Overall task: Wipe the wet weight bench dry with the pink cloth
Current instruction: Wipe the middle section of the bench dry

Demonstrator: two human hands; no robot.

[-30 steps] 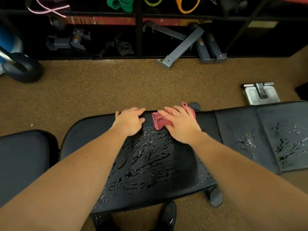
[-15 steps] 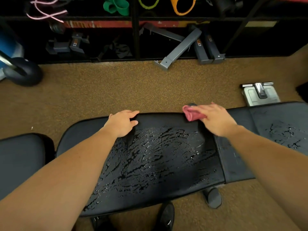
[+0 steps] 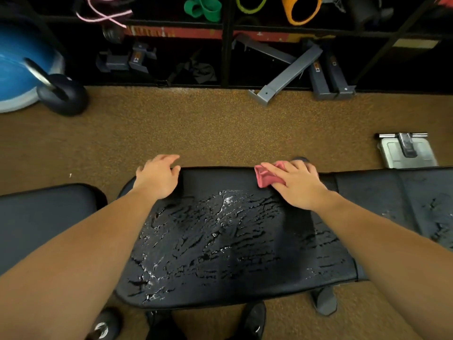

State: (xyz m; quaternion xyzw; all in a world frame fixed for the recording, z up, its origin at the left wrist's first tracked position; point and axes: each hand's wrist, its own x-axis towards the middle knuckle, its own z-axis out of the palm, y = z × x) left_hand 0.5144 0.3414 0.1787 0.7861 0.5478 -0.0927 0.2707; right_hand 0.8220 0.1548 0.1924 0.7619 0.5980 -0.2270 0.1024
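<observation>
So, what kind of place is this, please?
Most likely a gym. A padded weight bench stands on speckled rubber flooring, a kettlebell sits beside a blue balance trainer, and resistance bands hang on the rack behind.

Speckled brown floor (image 3: 196,128) before me, bounded at its far edge by a black storage rack (image 3: 226,45). In the rack: grey metal bars (image 3: 289,72), green bands (image 3: 203,8), an orange roll (image 3: 301,8). Left of the rack, a blue ball (image 3: 17,67) and dark kettlebell (image 3: 63,94). Right of it, on the floor, a metal plate (image 3: 407,150).
</observation>
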